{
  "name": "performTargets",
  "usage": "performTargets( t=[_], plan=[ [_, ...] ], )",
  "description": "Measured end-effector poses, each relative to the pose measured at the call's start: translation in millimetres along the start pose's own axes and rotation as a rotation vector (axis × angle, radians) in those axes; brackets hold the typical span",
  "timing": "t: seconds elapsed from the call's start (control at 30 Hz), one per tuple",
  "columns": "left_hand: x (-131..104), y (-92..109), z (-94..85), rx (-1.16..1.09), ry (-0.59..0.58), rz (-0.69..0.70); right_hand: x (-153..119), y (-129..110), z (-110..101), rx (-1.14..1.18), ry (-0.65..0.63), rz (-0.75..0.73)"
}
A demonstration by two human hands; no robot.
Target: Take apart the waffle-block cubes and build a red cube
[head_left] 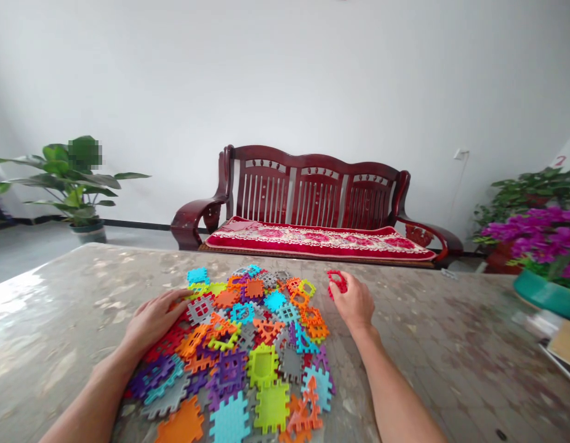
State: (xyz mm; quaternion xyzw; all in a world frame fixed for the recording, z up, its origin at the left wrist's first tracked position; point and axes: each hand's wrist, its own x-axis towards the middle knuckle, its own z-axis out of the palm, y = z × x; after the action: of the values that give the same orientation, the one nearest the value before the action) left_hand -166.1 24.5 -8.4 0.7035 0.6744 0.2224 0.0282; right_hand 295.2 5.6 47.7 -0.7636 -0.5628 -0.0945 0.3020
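A pile of interlocking plastic building tiles (261, 363) in red, orange, purple, blue, green and grey lies on the table in front of me. Their edges are notched, and some have cut-out centres. My right hand (356, 301), to the right of the pile, pinches a red tile (337, 283) with an opening in it, between thumb and fingers. At the pile's left edge rests my left hand (158, 314), its fingers stretched out over red tiles (172, 341). Its fingertips are beside a grey window-patterned tile (200, 307), and I see nothing gripped there.
The stone-patterned table (451, 357) extends to both sides. Behind it stands a dark red wooden bench (315, 191) with a floral cover. At right are purple flowers in a teal pot (543, 294) and a cardboard-coloured box (566, 344). A potted plant (77, 191) stands at left.
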Motion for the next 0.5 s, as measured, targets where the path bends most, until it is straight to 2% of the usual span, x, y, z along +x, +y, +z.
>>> performTargets(
  t=[0.13, 0.3, 0.5],
  plan=[
    [0, -1, 0.5, 0.001, -0.010, 0.000, 1, 11, 3, -0.066, -0.036, 0.043],
    [1, -1, 0.5, -0.003, 0.008, 0.009, -1, 13, 8, -0.101, -0.090, 0.052],
    [0, 1, -0.7, 0.001, -0.024, -0.006, -3, 15, 12, -0.105, -0.106, 0.061]
  ],
)
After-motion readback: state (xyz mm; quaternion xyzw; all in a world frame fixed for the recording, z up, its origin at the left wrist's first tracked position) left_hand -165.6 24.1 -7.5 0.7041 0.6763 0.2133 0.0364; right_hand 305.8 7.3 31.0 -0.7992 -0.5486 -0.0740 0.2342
